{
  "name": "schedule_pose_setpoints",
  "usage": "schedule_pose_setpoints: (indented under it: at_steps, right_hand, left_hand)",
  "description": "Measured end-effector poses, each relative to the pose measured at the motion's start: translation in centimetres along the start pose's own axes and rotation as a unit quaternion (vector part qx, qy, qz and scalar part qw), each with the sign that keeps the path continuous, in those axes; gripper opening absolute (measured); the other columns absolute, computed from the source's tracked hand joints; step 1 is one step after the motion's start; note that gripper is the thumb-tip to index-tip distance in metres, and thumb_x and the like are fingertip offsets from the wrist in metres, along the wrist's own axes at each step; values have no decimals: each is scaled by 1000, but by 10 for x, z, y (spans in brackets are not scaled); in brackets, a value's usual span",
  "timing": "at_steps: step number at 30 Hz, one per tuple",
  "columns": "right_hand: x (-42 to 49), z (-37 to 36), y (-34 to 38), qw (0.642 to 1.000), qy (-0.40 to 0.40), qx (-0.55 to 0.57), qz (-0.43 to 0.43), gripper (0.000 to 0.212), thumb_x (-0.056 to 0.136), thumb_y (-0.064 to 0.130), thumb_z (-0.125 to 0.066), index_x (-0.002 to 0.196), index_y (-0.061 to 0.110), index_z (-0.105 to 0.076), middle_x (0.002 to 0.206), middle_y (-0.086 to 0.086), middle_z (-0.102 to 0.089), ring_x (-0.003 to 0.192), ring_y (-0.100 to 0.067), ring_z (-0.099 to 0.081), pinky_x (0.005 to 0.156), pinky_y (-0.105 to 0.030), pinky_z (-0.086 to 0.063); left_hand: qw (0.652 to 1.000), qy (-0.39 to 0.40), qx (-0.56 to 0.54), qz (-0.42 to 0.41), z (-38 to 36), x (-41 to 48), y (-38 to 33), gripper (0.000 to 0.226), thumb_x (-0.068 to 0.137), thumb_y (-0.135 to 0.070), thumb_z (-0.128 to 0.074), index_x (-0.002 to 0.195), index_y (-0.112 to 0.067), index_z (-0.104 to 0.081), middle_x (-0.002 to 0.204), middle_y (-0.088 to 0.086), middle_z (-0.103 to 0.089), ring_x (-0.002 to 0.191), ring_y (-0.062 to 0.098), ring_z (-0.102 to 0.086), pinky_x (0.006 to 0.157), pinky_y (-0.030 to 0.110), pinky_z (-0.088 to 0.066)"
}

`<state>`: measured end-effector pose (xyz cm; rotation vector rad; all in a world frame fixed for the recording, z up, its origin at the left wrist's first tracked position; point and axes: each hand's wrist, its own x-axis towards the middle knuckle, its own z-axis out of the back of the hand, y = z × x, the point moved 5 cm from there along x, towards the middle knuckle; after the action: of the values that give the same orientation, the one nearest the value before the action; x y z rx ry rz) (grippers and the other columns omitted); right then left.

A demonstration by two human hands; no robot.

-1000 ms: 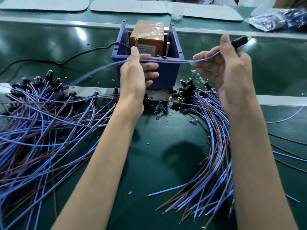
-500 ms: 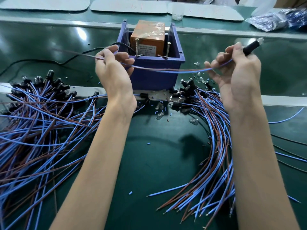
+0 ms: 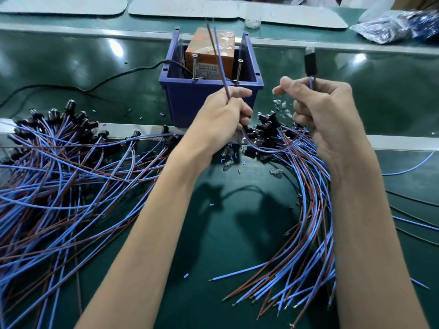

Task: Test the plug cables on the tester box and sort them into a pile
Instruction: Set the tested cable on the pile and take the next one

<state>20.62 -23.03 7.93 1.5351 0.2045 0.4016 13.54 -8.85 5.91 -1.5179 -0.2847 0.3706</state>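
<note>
My left hand (image 3: 221, 119) pinches the cable (image 3: 222, 67) near its bare ends and my right hand (image 3: 327, 119) pinches it below the plug (image 3: 310, 65). It's light and floppy, sagging before the box (image 3: 190, 100), so I'd grip near the tips.

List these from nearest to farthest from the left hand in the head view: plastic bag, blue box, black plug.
1. The blue box, just behind the left hand.
2. The black plug, to the right, on the cable above the right hand.
3. The plastic bag, far back right.
</note>
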Motion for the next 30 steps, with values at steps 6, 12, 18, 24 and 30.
schedule_pose_setpoints:
  at_steps: [6, 12, 18, 24, 30]
  right_hand:
    - [-1, -6, -1, 998, 53, 16, -20, 42, 99, 38, -49, 79, 11, -75, 46, 8, -26, 45, -9, -18, 39, -19, -18]
    - [0, -11, -6, 997, 75, -9, -35, 32, 95, 40, -55, 84, 19, -77, 64, 4, -45, 46, -4, -27, 38, -13, -21]
    - [-2, -15, -8, 994, 93, -59, -15, 12, 81, 22, -75, 71, 28, -77, 65, 5, -61, 51, -2, -46, 46, -13, -32]
    - [-4, -17, -6, 992, 107, -59, 5, 15, 80, 17, -77, 68, 27, -75, 57, 7, -58, 53, -5, -46, 54, -24, -31]
    - [-6, -23, -3, 990, 134, -46, 12, 15, 77, 10, -77, 71, 18, -67, 54, 10, -61, 48, -1, -49, 49, -11, -38]
  left_hand:
    - [995, -38, -59, -68, 6, -4, -6, 10, 95, -12, -58, 92, -14, -50, 76, -1, -57, 59, 3, -66, 61, 11, -48]
    - [990, -56, -88, -97, 7, -8, -8, 20, 88, -10, -68, 77, -13, -52, 61, -8, -60, 63, 7, -69, 61, 13, -50]
    - [991, -61, -51, -106, 4, -12, -10, 23, 80, -16, -76, 66, -18, -59, 56, -14, -58, 57, 1, -51, 58, 14, -45]
    - [991, -35, -62, -111, 2, -15, -11, 19, 81, -12, -75, 68, -14, -61, 53, -12, -62, 50, -5, -52, 52, 9, -40]
    - [989, -63, -48, -128, 2, -14, -9, 19, 78, -16, -78, 67, -17, -63, 55, -9, -65, 53, 1, -59, 52, 12, -42]
